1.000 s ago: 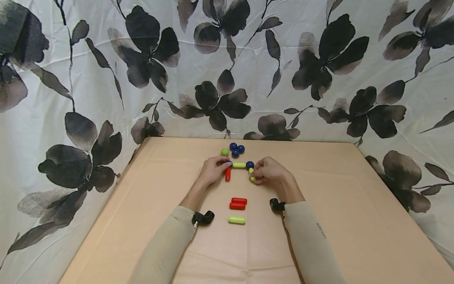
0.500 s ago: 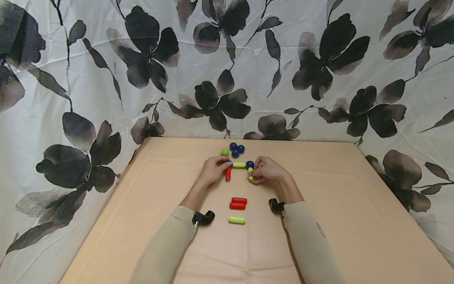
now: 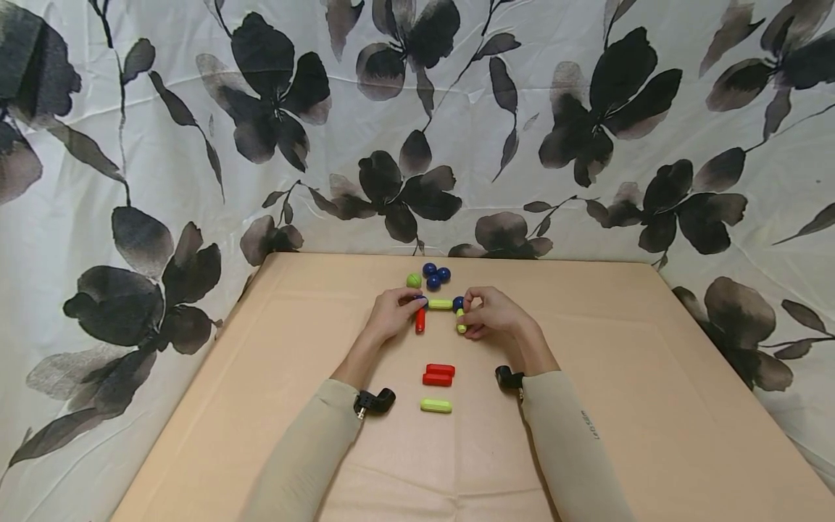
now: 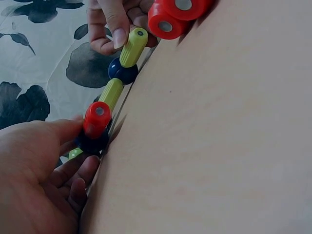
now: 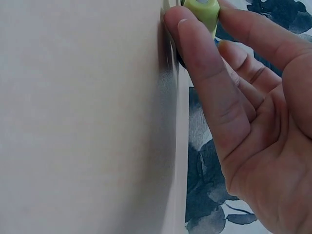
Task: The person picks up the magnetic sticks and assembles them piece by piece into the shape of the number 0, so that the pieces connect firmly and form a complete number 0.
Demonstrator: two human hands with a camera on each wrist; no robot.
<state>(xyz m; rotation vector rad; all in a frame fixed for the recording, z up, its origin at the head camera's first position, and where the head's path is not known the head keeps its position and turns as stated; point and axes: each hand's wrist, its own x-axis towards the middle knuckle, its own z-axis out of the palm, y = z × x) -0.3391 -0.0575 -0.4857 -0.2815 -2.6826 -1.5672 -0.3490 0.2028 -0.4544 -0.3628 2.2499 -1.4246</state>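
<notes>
Magnetic rods and balls form a three-sided shape on the table. In the head view a red rod (image 3: 420, 321) and a yellow-green rod (image 3: 440, 304) meet at a blue ball (image 4: 92, 142), which my left hand (image 3: 391, 313) pinches between thumb and fingers. Joined to the middle rod's right end is another blue ball (image 4: 123, 71), from which a second yellow-green rod (image 4: 133, 48) points toward me. My right hand (image 3: 497, 313) pinches that rod between thumb and finger, with its index finger by the ball. Fingers partly cover both balls.
Behind the shape lie a green ball (image 3: 414, 280) and several blue balls (image 3: 433, 283). Nearer me are two loose red rods (image 3: 438, 380) side by side and one yellow-green rod (image 3: 435, 406). The table's (image 3: 587, 326) far edge meets a floral cloth (image 3: 483, 130).
The right yellow-green rod has swung from a slant to nearly straight toward me. The right blue ball has shifted very slightly left, with the right index finger now against it. My left hand stays put.
</notes>
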